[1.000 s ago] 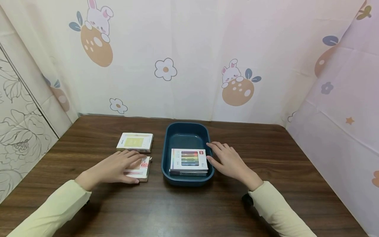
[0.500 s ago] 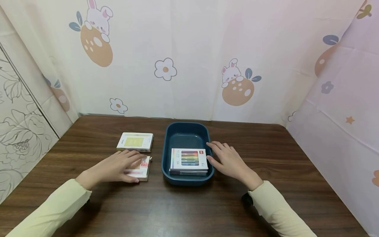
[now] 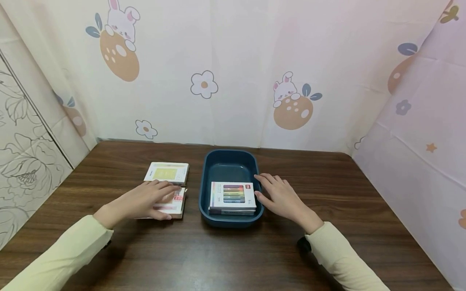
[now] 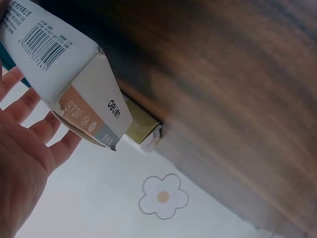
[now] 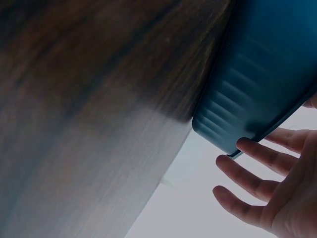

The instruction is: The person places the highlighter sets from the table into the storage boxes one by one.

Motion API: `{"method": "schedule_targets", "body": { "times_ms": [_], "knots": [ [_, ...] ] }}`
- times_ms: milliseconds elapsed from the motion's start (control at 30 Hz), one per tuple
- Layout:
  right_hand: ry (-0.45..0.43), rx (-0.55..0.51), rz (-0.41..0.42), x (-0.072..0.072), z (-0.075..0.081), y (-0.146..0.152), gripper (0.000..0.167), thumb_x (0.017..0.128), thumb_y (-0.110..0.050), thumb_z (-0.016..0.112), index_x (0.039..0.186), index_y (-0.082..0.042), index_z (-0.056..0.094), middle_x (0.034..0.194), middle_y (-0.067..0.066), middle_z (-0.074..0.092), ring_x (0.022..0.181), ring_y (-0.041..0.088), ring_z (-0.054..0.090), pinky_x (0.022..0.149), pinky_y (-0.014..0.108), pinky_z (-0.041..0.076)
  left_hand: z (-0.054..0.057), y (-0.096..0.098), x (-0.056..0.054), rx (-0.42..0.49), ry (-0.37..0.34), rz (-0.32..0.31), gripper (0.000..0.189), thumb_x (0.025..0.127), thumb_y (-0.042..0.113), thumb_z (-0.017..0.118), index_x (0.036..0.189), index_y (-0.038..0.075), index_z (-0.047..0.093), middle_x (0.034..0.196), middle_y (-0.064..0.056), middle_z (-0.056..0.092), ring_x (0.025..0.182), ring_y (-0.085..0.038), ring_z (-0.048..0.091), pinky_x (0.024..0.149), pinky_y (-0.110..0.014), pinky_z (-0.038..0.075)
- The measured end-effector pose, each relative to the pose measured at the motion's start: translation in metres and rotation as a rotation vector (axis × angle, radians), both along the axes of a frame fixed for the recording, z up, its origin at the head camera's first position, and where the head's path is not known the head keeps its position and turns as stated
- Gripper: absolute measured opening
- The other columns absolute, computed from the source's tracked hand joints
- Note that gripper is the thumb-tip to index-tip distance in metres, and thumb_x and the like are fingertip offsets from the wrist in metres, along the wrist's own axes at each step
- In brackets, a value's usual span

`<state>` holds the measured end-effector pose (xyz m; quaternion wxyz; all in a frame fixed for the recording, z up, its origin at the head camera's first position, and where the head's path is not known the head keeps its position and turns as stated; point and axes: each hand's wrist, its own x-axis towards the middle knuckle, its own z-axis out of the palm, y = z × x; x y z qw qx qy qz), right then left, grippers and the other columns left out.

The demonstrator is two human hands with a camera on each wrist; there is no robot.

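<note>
Dark blue, the tray point(image 3: 229, 171) sits at the centre of the frame, with a white box of coloured sticks point(image 3: 232, 198) lying in its nearer half. Left of centre, the left hand point(image 3: 136, 203) spans a red-lettered box point(image 3: 175, 207) – thumb on the near edge, fingers over the far side, holding it. A yellow-panelled box point(image 3: 166, 173) lies just above that. Right of centre, the right hand point(image 3: 283, 199) touches the tray's rim – fingers loosely spread, gripping nothing. Wood-grained table point(image 3: 204, 258) fills the bottom.
</note>
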<state>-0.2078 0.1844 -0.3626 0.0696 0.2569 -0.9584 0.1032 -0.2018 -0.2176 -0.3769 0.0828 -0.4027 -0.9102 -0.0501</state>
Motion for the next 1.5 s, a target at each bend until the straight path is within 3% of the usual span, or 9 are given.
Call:
{"method": "schedule_targets", "body": {
  "times_ms": [267, 633, 867, 1267, 1500],
  "knots": [
    [0.0, -0.005, -0.004, 0.001, 0.0, 0.0, 0.051, 0.091, -0.039, 0.049, 0.136, -0.013, 0.043, 0.135, 0.012, 0.047, 0.118, 0.031, 0.047, 0.094, 0.053, 0.039, 0.015, 0.005, -0.002, -0.024, 0.033, 0.007, 0.075, 0.075, 0.062, 0.06, 0.132, 0.014, 0.048, 0.119, -0.002, 0.055, 0.097, -0.022, 0.054, 0.079, -0.043, 0.046],
    [0.0, -0.006, -0.006, 0.002, 0.0, -0.001, 0.051, 0.091, -0.039, 0.049, 0.135, -0.013, 0.044, 0.134, 0.012, 0.047, 0.118, 0.031, 0.047, 0.095, 0.053, 0.038, 0.042, 0.02, -0.008, -0.053, 0.027, 0.047, 0.073, 0.077, 0.057, 0.061, 0.135, 0.017, 0.043, 0.125, -0.005, 0.052, 0.107, -0.027, 0.051, 0.087, -0.051, 0.043],
    [0.006, -0.008, -0.005, 0.002, -0.001, -0.002, 0.051, 0.091, -0.037, 0.05, 0.135, -0.013, 0.044, 0.134, 0.012, 0.047, 0.117, 0.031, 0.048, 0.094, 0.053, 0.039, 0.057, 0.034, -0.017, -0.073, 0.02, 0.064, 0.075, 0.077, 0.058, 0.061, 0.137, 0.018, 0.04, 0.125, -0.006, 0.052, 0.103, -0.023, 0.051, 0.086, -0.043, 0.043],
    [0.006, -0.007, -0.004, 0.001, 0.0, -0.001, 0.051, 0.091, -0.038, 0.049, 0.135, -0.013, 0.044, 0.134, 0.012, 0.047, 0.117, 0.031, 0.048, 0.094, 0.052, 0.039, 0.069, 0.058, -0.035, -0.094, -0.012, 0.102, 0.075, 0.076, 0.058, 0.061, 0.137, 0.019, 0.041, 0.127, -0.005, 0.052, 0.106, -0.024, 0.05, 0.087, -0.042, 0.044],
    [0.008, 0.0, -0.006, 0.0, -0.001, -0.001, 0.051, 0.091, -0.039, 0.047, 0.135, -0.013, 0.043, 0.135, 0.012, 0.047, 0.118, 0.031, 0.047, 0.094, 0.052, 0.039, 0.07, 0.078, -0.05, -0.106, -0.015, 0.11, 0.076, 0.077, 0.06, 0.059, 0.139, 0.02, 0.039, 0.127, -0.006, 0.051, 0.108, -0.024, 0.049, 0.09, -0.043, 0.043]
  ]
}}
